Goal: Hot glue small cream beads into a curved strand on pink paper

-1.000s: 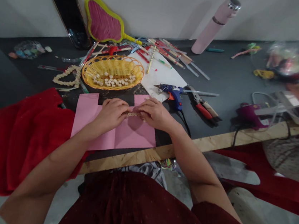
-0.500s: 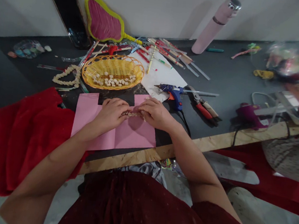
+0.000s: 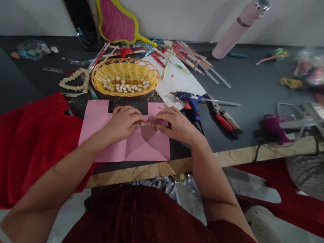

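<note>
One strand (image 3: 148,124) pinched, left hand (image 3: 122,121), right hand (image 3: 179,125)

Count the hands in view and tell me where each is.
2: the left hand over the pink paper's left part, the right hand at its upper right; both hold a pale bumpy strip. No others show.

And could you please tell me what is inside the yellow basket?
Small pale pieces lie in the yellow basket, mostly toward its near side; anything directly beneath them is covered.
</note>
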### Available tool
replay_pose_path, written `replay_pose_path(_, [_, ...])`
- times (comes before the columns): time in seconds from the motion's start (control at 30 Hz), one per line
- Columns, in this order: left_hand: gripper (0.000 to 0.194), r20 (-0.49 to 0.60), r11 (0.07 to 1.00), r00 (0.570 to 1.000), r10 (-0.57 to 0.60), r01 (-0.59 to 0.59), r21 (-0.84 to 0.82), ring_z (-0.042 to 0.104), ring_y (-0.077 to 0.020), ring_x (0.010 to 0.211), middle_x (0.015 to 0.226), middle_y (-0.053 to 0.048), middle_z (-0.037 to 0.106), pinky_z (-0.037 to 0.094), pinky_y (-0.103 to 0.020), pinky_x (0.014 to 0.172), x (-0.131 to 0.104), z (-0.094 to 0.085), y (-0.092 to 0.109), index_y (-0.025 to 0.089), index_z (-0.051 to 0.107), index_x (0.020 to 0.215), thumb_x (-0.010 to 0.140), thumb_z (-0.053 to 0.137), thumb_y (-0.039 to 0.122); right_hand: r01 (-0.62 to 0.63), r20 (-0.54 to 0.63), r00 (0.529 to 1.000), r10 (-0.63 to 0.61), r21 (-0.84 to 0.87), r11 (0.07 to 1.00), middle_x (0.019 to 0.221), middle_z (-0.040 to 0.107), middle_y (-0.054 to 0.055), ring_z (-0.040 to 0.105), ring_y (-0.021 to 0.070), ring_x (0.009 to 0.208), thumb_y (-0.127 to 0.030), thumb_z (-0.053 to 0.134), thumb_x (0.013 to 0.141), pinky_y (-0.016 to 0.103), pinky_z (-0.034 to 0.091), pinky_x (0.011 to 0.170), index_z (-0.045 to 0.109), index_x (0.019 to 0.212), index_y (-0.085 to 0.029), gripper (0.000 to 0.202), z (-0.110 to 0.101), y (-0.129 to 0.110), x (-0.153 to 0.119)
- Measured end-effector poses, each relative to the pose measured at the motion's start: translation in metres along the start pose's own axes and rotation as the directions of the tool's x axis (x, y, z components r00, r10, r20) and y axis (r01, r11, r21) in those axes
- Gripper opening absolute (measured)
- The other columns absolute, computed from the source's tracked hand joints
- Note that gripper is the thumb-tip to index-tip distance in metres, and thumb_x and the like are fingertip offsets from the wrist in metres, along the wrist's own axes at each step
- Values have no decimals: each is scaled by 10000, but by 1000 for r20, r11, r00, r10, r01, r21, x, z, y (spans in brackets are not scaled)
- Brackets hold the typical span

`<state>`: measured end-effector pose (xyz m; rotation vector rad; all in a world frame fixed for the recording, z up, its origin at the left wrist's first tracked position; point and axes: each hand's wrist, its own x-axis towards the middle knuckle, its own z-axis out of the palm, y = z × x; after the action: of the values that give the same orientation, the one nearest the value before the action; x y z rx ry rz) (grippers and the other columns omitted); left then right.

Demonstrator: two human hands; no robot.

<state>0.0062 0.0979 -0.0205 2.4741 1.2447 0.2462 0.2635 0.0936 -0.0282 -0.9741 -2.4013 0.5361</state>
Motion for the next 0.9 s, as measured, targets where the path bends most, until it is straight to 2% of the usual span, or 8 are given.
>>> replay_pose_path(0.2, [211, -17, 1000, 1000, 23, -22, 5, 582, -307, 1217, 1237, -83, 716, 378, -513, 1017, 0, 2, -2, 243, 751, 1072, 960, 572, 238, 49, 80, 996, -50, 26, 998, 1132, 748, 91, 665, 250, 1101, -239, 759, 864, 468, 480, 1062, 694, 1228, -201, 372, 1, -9, 0])
replay_pose_path(0.43, [222, -38, 1000, 999, 8, -8, -21, 587, -296, 1204, 1224, -72, 719, 367, -509, 1032, 0, 6, -4, 260, 762, 1077, 984, 560, 272, 10, 105, 994, -10, 1, 1000, 1119, 752, 90, 675, 238, 1073, -181, 705, 888, 439, 515, 1026, 712, 1187, -192, 299, 7, -6, 0])
replay_pose_path(0.67, [234, -45, 999, 999, 8, -10, -32, 596, -286, 1209, 1242, -69, 722, 361, -505, 1034, 0, 8, -5, 271, 752, 1084, 1005, 533, 289, -21, 57, 998, 20, 12, 1000, 1050, 765, 77, 690, 221, 981, -186, 626, 957, 399, 555, 911, 719, 1144, -208, 210, 7, -9, 1])
replay_pose_path(0.9, [245, -37, 999, 999, -4, 3, -36, 596, -298, 1216, 1258, -84, 711, 368, -518, 1022, 1, 6, -3, 258, 754, 1097, 994, 532, 269, -93, 37, 995, 98, -120, 988, 1034, 766, 88, 675, 222, 948, -203, 610, 975, 360, 530, 866, 738, 1073, -191, 161, 17, -16, 4])
